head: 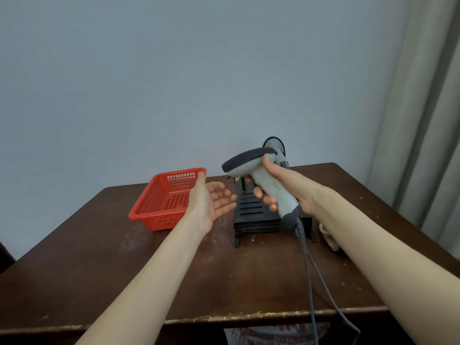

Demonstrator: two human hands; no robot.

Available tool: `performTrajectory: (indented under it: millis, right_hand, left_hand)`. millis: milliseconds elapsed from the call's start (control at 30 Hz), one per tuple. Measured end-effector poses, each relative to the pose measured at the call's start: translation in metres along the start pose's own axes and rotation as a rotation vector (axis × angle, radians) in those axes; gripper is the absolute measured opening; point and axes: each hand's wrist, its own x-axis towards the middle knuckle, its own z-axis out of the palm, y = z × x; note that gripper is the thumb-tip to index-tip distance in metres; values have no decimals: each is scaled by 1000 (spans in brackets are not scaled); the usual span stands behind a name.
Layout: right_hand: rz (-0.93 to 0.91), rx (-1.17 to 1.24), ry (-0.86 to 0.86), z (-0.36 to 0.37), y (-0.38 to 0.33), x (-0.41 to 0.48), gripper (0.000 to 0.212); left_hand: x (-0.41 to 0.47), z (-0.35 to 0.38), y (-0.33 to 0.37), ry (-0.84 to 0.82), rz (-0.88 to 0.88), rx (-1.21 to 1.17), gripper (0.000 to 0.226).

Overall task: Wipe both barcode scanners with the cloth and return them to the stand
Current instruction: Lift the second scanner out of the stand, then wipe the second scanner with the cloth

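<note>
My right hand (286, 186) grips the handle of a grey-white barcode scanner (251, 163) and holds it in the air above the black slotted stand (251, 212). The scanner's dark head points left. Its grey cable (310, 275) hangs down over the table's front edge. A second scanner (275, 143) sits in the stand behind the held one, mostly hidden. My left hand (211, 201) is open, palm up, just left of the stand and holds nothing. A pale cloth (328, 236) lies right of the stand, largely hidden by my right forearm.
A red plastic basket (159, 207) stands on the dark brown table (99, 270), left of my left hand. A wall rises behind the table and a curtain (428, 145) hangs at the right. The table's front edge is worn.
</note>
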Motion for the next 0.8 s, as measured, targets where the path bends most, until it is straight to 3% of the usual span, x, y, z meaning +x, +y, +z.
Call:
performTrajectory:
  millis: [133,267,333,467,600,800]
  right_hand:
    - [48,72,177,0,-1,2,75]
    - [10,56,345,0,1,5,77]
    - [-21,98,397,0,1,6,70]
    - [-36,221,490,-3,1,9,58]
    - [-50,228,504,-12,-1,9,59]
    - [-97,-229,634,-31,-13,-14,52]
  left_hand:
    - [-11,21,-6,-139,50,202,71]
    - [-20,47,-7,-339,66,292,44]
    - [-19,58,-9,-402,60,304,42]
    - [-16,76,-12,-374,81,397,43]
    - [-12,88,-12,-315,82,378,41]
    - [-11,101,-9,-212,105,281,23]
